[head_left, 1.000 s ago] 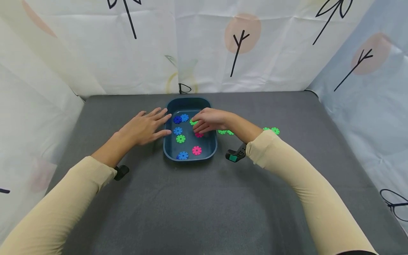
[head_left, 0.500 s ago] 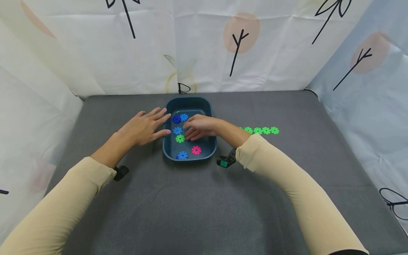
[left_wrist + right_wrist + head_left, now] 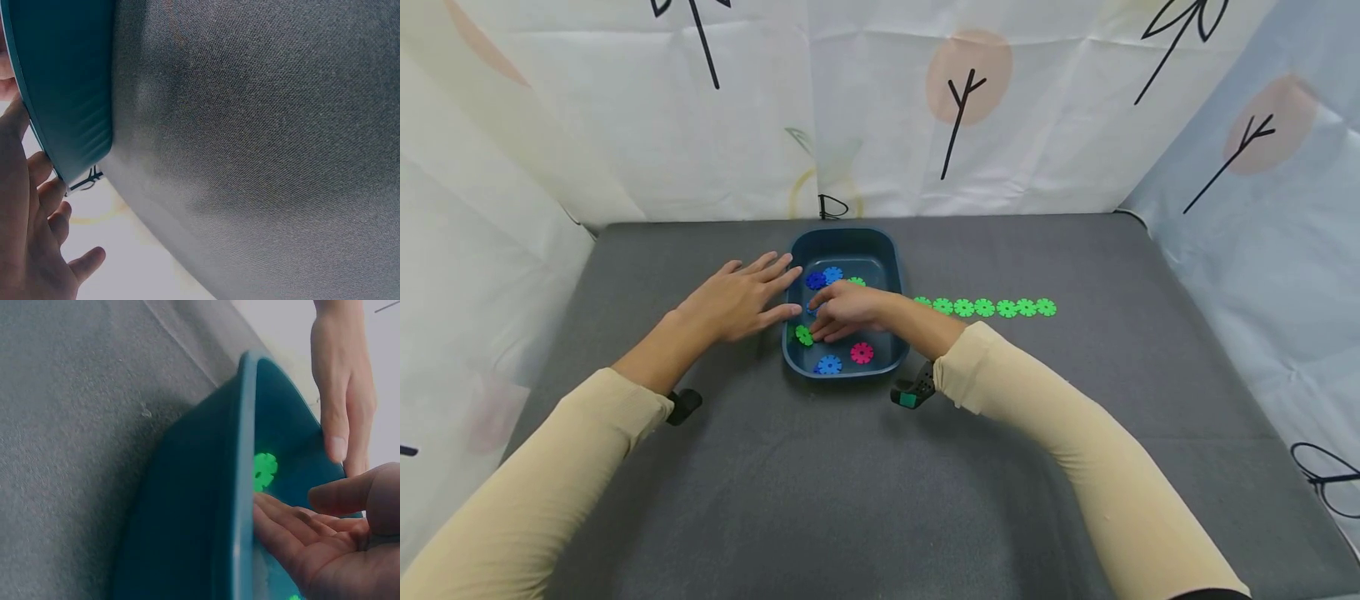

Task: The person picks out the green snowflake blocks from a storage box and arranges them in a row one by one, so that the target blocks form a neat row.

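A dark blue-green rectangular tub point(image 3: 883, 367) stands on the table with several flower-shaped plastic discs inside. My left hand point(image 3: 741, 302) rests its spread, straight fingers on the tub's left rim, also seen along the rim point(image 3: 39, 140) in the left wrist view. Down in the tub, my right hand point(image 3: 850, 310) touches a green disc point(image 3: 804, 335) with its fingertips, the disc tilted against the left wall. The right wrist view shows that green disc point(image 3: 265, 471) just beyond the nearly straight fingers, the thumb held apart. A blue disc is partly hidden under the right hand.
Blue discs point(image 3: 829, 364), a pink disc point(image 3: 862, 353) and another green disc point(image 3: 856, 282) lie in the tub. Right of it, a row of several green discs point(image 3: 984, 308) runs across the grey tabletop point(image 3: 820, 492). Patterned cloth point(image 3: 880, 108) hangs behind the table.
My right hand has moved left and nearer across the tub, and the green disc has slid left and tilted up against the wall. The left hand has stayed put.
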The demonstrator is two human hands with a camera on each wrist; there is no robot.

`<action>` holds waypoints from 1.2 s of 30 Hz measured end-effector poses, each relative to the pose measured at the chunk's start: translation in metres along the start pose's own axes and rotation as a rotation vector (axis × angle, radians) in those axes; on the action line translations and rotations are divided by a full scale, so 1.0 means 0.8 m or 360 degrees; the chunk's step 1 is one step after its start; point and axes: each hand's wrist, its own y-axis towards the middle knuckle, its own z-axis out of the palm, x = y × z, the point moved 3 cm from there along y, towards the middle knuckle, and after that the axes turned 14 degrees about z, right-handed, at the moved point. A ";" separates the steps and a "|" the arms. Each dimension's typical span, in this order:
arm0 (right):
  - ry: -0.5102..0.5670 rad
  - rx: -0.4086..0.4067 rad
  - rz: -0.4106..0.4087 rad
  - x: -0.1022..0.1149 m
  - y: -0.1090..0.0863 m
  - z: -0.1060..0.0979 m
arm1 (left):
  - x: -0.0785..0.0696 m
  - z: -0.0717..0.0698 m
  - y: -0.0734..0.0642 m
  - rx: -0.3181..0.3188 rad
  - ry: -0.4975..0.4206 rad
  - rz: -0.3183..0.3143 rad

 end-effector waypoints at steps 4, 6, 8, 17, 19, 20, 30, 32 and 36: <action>0.0024 -0.0022 -0.0047 -0.001 0.002 0.005 | 0.000 0.000 0.001 -0.0013 -0.0001 0.0012; 0.0049 -0.0027 -0.0067 -0.002 0.003 0.007 | 0.000 0.000 0.002 -0.0016 -0.0001 0.0016; 0.0073 -0.0028 -0.0082 -0.002 0.002 0.011 | 0.000 0.001 0.001 -0.0021 0.0002 0.0023; 0.0152 -0.0087 -0.0070 -0.004 0.008 0.020 | -0.002 -0.002 -0.001 -0.0021 0.0008 0.0020; 0.0145 -0.0107 -0.0064 -0.003 0.007 0.022 | -0.002 -0.003 -0.001 -0.0018 0.0006 0.0018; 0.0137 -0.0119 -0.0067 -0.002 0.006 0.023 | -0.003 -0.003 -0.002 -0.0017 0.0008 0.0019; -0.0076 -0.0048 -0.0072 -0.010 -0.009 0.034 | -0.003 -0.002 -0.002 -0.0032 0.0021 0.0038; -0.0138 -0.0002 -0.0092 -0.013 -0.014 0.036 | -0.002 -0.001 -0.002 -0.0033 0.0023 0.0039; -0.0191 0.0025 -0.0134 -0.017 -0.024 0.037 | -0.002 -0.001 -0.001 -0.0035 0.0022 0.0036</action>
